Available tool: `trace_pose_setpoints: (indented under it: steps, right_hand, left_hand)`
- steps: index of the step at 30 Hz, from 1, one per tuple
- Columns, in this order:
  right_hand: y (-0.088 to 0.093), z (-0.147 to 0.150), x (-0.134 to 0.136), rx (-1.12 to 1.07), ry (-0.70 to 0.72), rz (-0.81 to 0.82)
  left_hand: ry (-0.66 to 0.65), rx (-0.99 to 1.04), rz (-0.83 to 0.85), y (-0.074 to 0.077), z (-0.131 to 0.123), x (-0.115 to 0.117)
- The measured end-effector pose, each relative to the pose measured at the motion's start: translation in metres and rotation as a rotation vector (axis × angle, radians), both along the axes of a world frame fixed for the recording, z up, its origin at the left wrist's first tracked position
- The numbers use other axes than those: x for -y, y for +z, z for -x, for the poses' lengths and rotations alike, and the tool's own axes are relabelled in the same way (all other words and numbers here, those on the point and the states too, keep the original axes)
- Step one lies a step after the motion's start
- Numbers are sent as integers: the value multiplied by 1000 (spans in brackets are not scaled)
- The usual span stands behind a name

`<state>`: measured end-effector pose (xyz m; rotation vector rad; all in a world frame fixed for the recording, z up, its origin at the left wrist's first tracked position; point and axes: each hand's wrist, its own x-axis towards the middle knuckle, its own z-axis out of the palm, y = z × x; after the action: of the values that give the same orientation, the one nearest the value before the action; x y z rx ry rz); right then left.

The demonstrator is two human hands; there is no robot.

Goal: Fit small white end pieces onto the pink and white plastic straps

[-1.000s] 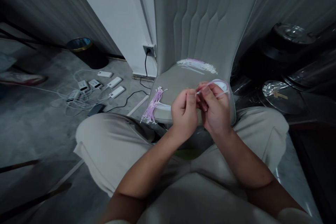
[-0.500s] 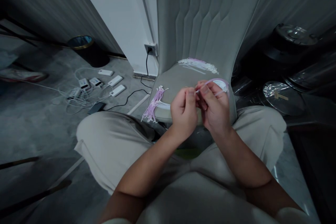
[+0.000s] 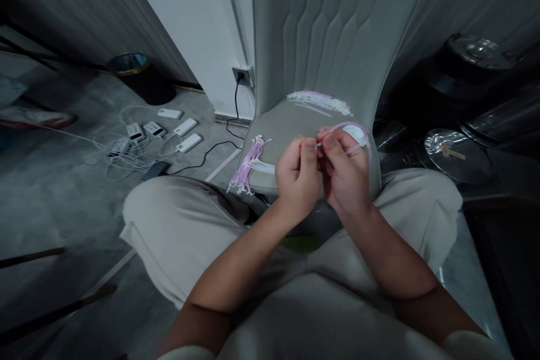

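Note:
Above the seat of a grey padded chair (image 3: 282, 124), my two hands meet fingertip to fingertip. My left hand (image 3: 298, 177) is closed, its thumb and forefinger pinching one end of a thin purple-and-white strip (image 3: 348, 124). The strip arches over my right hand (image 3: 348, 174), whose fingers are closed on it too; the exact grip is hidden. Just behind the right fingers lies a round white-and-blue item (image 3: 355, 135), partly covered. Left of my left hand, a bundle of purple strips with white ends (image 3: 248, 167) rests on the seat's edge. A pile of white and purple strips (image 3: 323, 102) lies near the backrest.
On the floor at left are several white power-bank-like boxes (image 3: 189, 143) with tangled white cables (image 3: 126, 152). A black bin (image 3: 145, 81) stands by the wall. A black plug fills a wall socket (image 3: 242, 76). Shiny dark containers (image 3: 455, 152) stand at right. A shoe (image 3: 42, 119) shows far left.
Both hands keep their pinch on the strip. My left hand has shifted very slightly to the right; the view has tilted a little. Otherwise things lie as before.

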<state>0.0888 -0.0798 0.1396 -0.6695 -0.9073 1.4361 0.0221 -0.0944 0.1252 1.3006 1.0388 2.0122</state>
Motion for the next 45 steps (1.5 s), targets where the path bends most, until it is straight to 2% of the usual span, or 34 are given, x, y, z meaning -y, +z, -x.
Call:
trace_pose_setpoints:
  steps: [10, 19, 28, 38, 45]
  right_hand:
    - [3, 3, 2, 11, -19, 30]
    - [2, 3, 2, -36, -59, -8]
    - [-1, 5, 4, 32, -131, 3]
    - [-2, 7, 5, 51, -183, -42]
    - [-3, 8, 6, -22, -169, -99]
  left_hand:
    - [54, -26, 52, 0, 0, 1]
    - [70, -80, 5, -1, 0, 0]
    - [108, -103, 11, 2, 1, 2]
    - [121, -106, 21, 2, 0, 2]
    - [113, -86, -3, 0, -1, 1]
